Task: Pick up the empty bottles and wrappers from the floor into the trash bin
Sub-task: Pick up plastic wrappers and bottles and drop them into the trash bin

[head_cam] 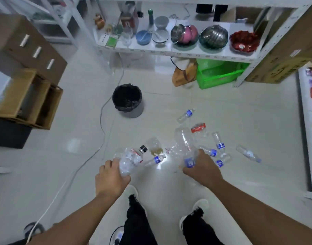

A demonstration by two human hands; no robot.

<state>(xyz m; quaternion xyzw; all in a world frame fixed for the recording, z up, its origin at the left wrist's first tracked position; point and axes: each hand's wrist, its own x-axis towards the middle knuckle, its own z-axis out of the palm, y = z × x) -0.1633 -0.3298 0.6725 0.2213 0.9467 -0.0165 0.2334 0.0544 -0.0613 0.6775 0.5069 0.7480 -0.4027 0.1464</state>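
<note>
Head view shows our left hand (111, 179) gripping a crushed clear bottle (131, 160), while our right hand (203, 168) closes around a blue-label bottle (189, 161). Loose bottles (219, 144) lie just beyond the right hand; the trash bin (127, 100) sits well ahead of the left. Slick, crumpled plastic could slip mid-carry.

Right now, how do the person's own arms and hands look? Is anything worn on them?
Both forearms are bare, with no sleeve in view. The left hand and the right hand wear no gloves, and no watch, ring or bracelet shows at the wrists or fingers. Lower in the picture are black trousers with frayed hems and white shoes.
</note>
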